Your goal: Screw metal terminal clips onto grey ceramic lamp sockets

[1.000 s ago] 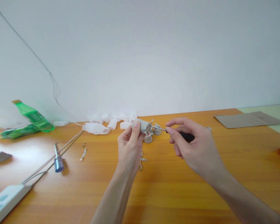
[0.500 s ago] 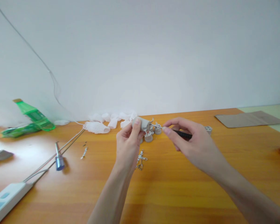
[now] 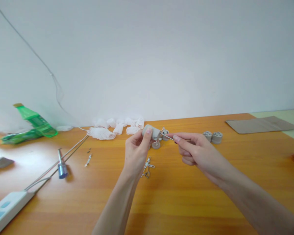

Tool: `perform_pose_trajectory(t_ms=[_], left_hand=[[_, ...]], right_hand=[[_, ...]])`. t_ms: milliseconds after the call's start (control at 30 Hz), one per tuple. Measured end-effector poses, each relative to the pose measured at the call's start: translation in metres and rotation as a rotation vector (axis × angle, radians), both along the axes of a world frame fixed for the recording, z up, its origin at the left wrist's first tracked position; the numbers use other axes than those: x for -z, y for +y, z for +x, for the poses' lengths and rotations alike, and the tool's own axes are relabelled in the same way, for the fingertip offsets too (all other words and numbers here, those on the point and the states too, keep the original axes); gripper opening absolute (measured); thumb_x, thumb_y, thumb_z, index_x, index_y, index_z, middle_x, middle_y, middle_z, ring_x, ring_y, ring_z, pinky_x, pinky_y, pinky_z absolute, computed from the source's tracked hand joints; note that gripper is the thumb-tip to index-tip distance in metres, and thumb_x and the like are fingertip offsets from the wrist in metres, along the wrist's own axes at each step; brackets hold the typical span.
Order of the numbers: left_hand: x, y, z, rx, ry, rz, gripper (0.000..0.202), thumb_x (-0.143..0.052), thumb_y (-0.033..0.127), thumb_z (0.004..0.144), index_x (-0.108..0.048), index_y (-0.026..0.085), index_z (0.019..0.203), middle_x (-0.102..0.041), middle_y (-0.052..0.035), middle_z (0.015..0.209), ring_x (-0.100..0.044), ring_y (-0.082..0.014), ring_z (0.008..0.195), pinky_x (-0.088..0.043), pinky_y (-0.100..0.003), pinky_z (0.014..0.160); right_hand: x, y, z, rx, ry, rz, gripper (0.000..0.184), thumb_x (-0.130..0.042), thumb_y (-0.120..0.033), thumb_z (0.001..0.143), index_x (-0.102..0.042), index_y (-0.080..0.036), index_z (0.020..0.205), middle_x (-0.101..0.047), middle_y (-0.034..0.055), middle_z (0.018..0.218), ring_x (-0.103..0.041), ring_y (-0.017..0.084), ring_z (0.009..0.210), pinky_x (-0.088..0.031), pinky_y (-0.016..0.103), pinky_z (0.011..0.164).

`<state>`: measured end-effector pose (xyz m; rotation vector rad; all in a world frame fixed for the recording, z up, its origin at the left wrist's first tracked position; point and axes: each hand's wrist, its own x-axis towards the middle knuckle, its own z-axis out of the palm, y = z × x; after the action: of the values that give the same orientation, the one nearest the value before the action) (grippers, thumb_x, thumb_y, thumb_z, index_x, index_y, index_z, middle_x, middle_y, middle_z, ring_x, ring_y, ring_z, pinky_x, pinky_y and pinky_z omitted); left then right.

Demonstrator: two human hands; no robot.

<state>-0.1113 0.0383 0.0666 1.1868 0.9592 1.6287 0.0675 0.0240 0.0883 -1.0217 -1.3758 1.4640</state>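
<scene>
Two hands (image 3: 136, 153), five grey sockets (image 3: 217, 137), two screwdrivers (image 3: 62, 168), one green bottle (image 3: 36, 122), one power strip (image 3: 5, 212), one cardboard sheet (image 3: 259, 125)

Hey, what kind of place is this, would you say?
Probably a home desk used as a small assembly bench: a wooden table against a bare white wall, a power strip, and the left hand holding a grey part while the right hand puts a small screwdriver to it.

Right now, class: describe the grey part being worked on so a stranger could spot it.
Start at the orange wooden table; near its far edge, right of the white netting, the left hand holds a small grey cylinder. Unlike the similar grey pieces resting on the table, it alone is lifted, with the thin tool in the right hand at its end.
</scene>
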Motion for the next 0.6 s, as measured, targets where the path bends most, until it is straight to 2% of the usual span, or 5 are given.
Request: perform_pose_trajectory(t_ms=[133,200,300,400,600], left_hand=[[-0.005,0.000,0.002,0.022,-0.015,-0.029,0.027,-0.076,0.044,0.084,-0.076,0.017,0.088,-0.072,-0.0032,0.084,-0.066,-0.0145,0.083,-0.056,-0.026,0.081],[-0.008,-0.002,0.001,-0.027,0.085,-0.002,0.027,-0.074,0.043,0.086,-0.075,0.016,0.087,-0.071,-0.0033,0.082,-0.066,-0.0143,0.079,-0.057,-0.026,0.077],[-0.013,-0.005,-0.005,-0.212,0.378,0.215,0.022,-0.079,0.034,0.082,-0.072,0.018,0.094,-0.071,-0.0028,0.089,-0.067,-0.0150,0.083,-0.059,-0.028,0.080],[-0.016,-0.008,-0.011,-0.351,0.663,0.458,0.037,-0.083,0.020,0.076,-0.066,0.022,0.108,-0.071,-0.0024,0.102,-0.070,-0.0174,0.095,-0.058,-0.034,0.093],[-0.016,-0.011,-0.014,-0.373,0.819,0.580,0.048,-0.077,0.008,0.077,-0.059,0.025,0.118,-0.072,-0.0035,0.112,-0.071,-0.0198,0.104,-0.059,-0.037,0.096]], right_hand=[[-0.006,0.003,0.007,-0.036,0.036,-0.090,0.044,-0.061,-0.041,0.092,-0.070,-0.011,0.122,-0.031,-0.0089,0.055,-0.019,0.007,0.048,-0.012,0.025,0.046],[-0.009,0.006,0.015,-0.036,-0.037,-0.084,0.043,-0.060,-0.041,0.091,-0.071,-0.012,0.120,-0.035,-0.0078,0.055,-0.023,0.007,0.048,-0.014,0.025,0.047],[-0.007,0.014,0.027,0.022,-0.185,-0.020,0.042,-0.059,-0.041,0.091,-0.073,-0.012,0.118,-0.039,-0.0059,0.055,-0.029,0.009,0.049,-0.017,0.025,0.047],[0.000,0.023,0.035,0.101,-0.319,0.039,0.042,-0.057,-0.042,0.091,-0.074,-0.013,0.117,-0.042,-0.0042,0.055,-0.034,0.010,0.051,-0.020,0.025,0.048],[0.006,0.024,0.033,0.039,-0.418,0.067,0.040,-0.054,-0.042,0.095,-0.072,-0.018,0.120,-0.049,-0.0020,0.059,-0.041,0.012,0.054,-0.028,0.025,0.048]])
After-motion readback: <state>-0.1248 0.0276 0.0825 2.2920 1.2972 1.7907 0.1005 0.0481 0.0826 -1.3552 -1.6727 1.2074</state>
